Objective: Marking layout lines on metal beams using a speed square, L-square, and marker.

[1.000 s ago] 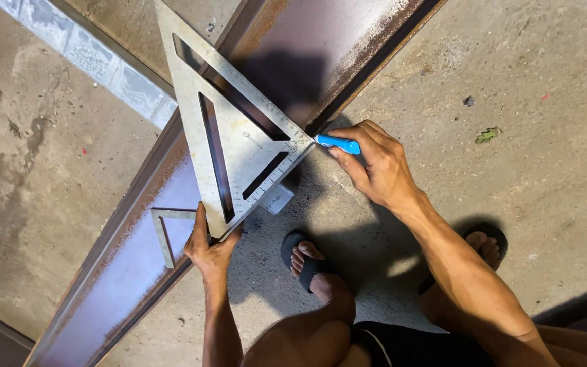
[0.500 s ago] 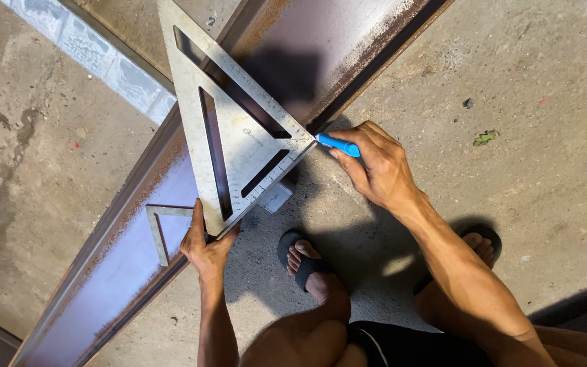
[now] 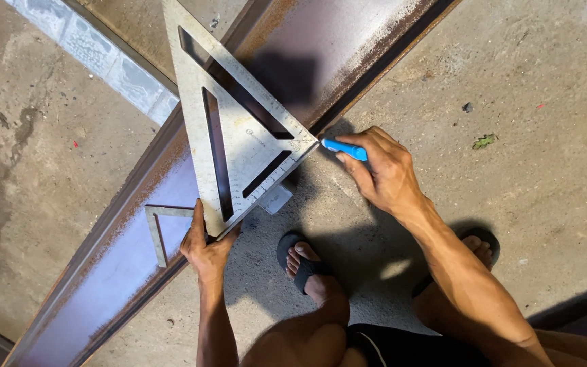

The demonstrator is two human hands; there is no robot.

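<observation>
A large grey metal triangular square (image 3: 239, 129) lies across a long rusty steel beam (image 3: 137, 245) that runs diagonally over the floor. My left hand (image 3: 205, 248) presses down on the square's lower corner at the beam's near edge. My right hand (image 3: 382, 173) holds a blue marker (image 3: 344, 148) with its tip against the square's right corner, at the beam's edge. A smaller metal square (image 3: 161, 228) rests flat on the beam just left of my left hand.
The beam lies on a stained concrete floor (image 3: 511, 136). My feet in dark sandals (image 3: 300, 261) stand close to the beam's near side. A pale strip (image 3: 103, 61) runs along the floor beyond the beam. A small green scrap (image 3: 484, 141) lies to the right.
The view has shifted slightly. My right hand with the blue marker has stayed at the square's right corner, and my left hand keeps pressing the lower corner.
</observation>
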